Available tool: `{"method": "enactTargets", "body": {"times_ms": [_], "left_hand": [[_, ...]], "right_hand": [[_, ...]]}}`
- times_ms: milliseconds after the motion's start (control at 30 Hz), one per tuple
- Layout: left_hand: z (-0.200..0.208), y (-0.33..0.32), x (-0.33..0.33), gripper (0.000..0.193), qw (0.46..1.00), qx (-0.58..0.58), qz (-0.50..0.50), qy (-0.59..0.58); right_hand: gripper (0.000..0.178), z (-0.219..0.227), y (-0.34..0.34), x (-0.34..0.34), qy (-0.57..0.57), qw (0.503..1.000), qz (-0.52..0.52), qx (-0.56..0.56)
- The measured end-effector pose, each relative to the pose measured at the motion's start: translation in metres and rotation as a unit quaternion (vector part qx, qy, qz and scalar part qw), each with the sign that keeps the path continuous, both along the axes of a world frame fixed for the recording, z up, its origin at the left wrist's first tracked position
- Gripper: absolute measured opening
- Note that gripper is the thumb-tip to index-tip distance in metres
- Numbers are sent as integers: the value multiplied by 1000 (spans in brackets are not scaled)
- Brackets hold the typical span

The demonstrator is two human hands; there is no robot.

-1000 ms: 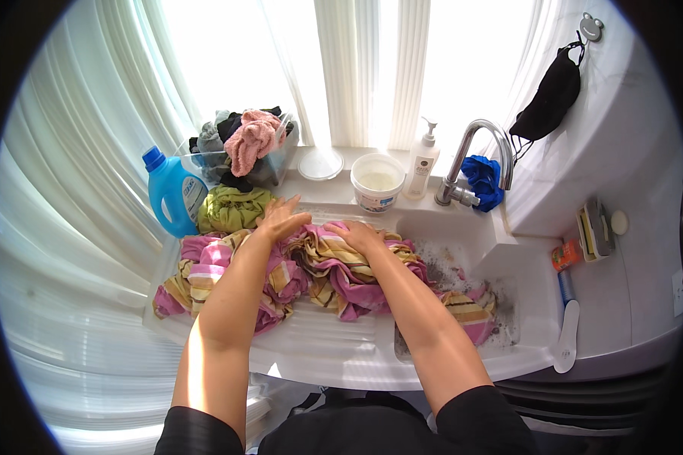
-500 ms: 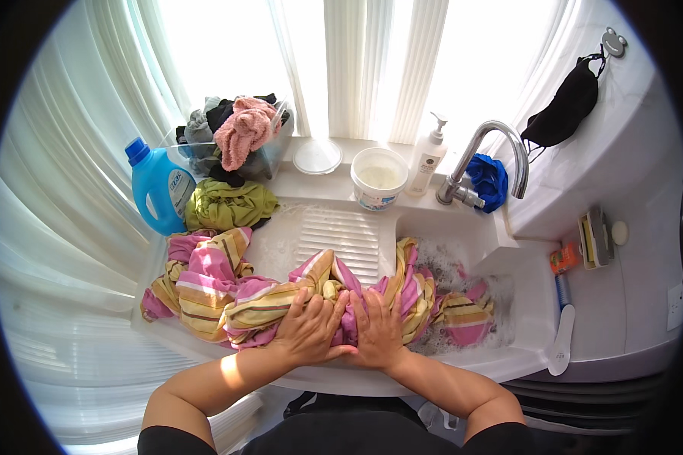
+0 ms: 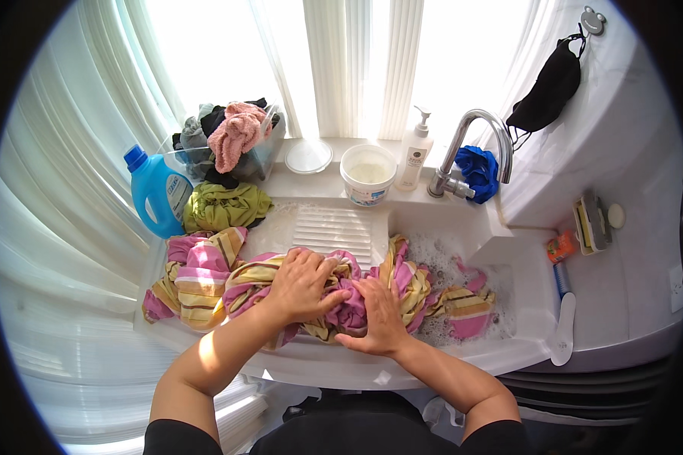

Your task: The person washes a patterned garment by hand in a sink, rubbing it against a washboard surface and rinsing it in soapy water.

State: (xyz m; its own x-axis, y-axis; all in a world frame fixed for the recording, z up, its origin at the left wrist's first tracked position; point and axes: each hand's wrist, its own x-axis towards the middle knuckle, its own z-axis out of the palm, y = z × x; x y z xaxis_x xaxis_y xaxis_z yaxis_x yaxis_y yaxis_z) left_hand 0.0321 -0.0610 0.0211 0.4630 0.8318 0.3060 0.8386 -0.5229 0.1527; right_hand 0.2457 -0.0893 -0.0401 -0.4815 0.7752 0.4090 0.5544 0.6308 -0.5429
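Observation:
A wet bundle of pink, yellow and white striped cloth (image 3: pixel 205 280) stretches across the washboard (image 3: pixel 332 231) of the white sink. Its right end hangs into sudsy water. My left hand (image 3: pixel 303 287) is bent over the middle of the bundle, fingers curled around its far side and thumb toward the right. Just beside it, my right hand (image 3: pixel 379 315) rests against the cloth with its fingers out and the thumb spread away. Part of the cloth is hidden beneath both palms.
A blue detergent bottle (image 3: pixel 158 193), a green garment (image 3: pixel 224 205) and a bin of clothes (image 3: pixel 265 155) stand back left. Behind the sink are a white tub (image 3: pixel 366 171), a pump bottle (image 3: pixel 413 152) and a chrome faucet (image 3: pixel 463 163). A white-handled brush (image 3: pixel 563 330) lies on the right.
Both hands were side by side, flat on the cloth. My left hand has shifted up and curled over it; my right hand's thumb has spread away. The whole view has shifted slightly.

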Motion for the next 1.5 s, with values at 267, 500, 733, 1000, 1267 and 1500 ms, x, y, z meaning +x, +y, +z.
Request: {"method": "enactTargets", "body": {"times_ms": [267,500,733,1000,1267,1500], "left_hand": [[-76,67,-6,30,990,-15,55,-128],[-13,51,13,85,943,-290,140,78],[-44,-47,39,108,995,45,51,70],[-34,91,15,76,946,-278,151,-66],[-44,-43,38,104,999,28,21,36],[-61,-10,46,53,998,6,35,-46]], "right_hand": [[29,1,97,-41,86,987,-51,-125],[91,20,90,-8,-125,969,50,-207],[94,-26,4,16,-76,995,18,64],[55,9,114,-28,-75,969,-61,-225],[107,-31,-5,18,-96,989,-2,108],[75,-25,29,7,-21,995,5,102]]}}
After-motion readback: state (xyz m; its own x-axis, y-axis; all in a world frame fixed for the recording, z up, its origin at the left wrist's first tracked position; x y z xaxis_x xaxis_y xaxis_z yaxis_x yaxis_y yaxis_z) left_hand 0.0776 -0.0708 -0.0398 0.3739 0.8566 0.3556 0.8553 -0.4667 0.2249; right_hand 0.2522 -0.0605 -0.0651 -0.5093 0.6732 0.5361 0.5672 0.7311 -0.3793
